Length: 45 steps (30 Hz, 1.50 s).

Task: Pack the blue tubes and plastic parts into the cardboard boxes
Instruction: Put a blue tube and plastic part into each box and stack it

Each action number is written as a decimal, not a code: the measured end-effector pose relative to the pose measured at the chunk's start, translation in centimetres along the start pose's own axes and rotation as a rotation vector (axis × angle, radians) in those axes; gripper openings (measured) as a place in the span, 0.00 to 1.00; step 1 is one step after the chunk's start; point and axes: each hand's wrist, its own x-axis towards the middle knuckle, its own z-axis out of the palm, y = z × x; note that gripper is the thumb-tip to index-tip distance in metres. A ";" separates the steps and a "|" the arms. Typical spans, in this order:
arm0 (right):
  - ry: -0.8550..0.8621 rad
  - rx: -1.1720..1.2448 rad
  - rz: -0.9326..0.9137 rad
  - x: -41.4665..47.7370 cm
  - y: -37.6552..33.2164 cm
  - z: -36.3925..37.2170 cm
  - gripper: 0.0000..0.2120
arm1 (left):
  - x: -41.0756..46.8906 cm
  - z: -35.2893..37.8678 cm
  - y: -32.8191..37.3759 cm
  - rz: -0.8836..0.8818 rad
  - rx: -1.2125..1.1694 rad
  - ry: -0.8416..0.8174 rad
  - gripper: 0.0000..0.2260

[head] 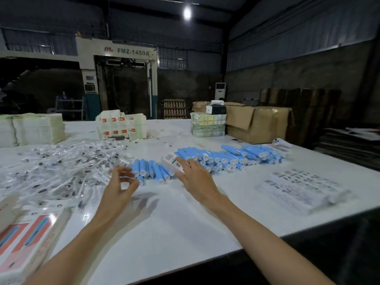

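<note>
Small blue tubes [151, 169] with white caps lie in a short row at the table's middle, and a larger heap of blue tubes [230, 157] stretches to the right. Clear-wrapped plastic parts [61, 167] are piled on the left. My right hand [193, 175] holds a small white printed carton [170, 161] between thumb and fingers, just above the short row. My left hand [121, 186] hovers at the near left end of that row, fingers loosely curled, nothing in it.
Flat printed cartons [24, 239] lie at the near left. Printed leaflets [302, 188] lie on the right of the white table [174, 223]. Stacks of cartons [121, 124] and a big brown cardboard box [259, 122] stand at the far side.
</note>
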 end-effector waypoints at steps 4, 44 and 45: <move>-0.015 -0.134 0.196 -1.5 8.4 -3.4 0.26 | -0.6 0.3 0.0 0.115 0.170 -0.082 0.16; 0.216 0.080 0.296 0.1 7.1 -4.4 0.18 | -1.0 0.4 0.9 0.104 0.466 -0.100 0.09; 0.211 0.129 0.266 0.7 5.0 -3.6 0.18 | -1.0 0.3 1.3 0.112 0.489 -0.095 0.08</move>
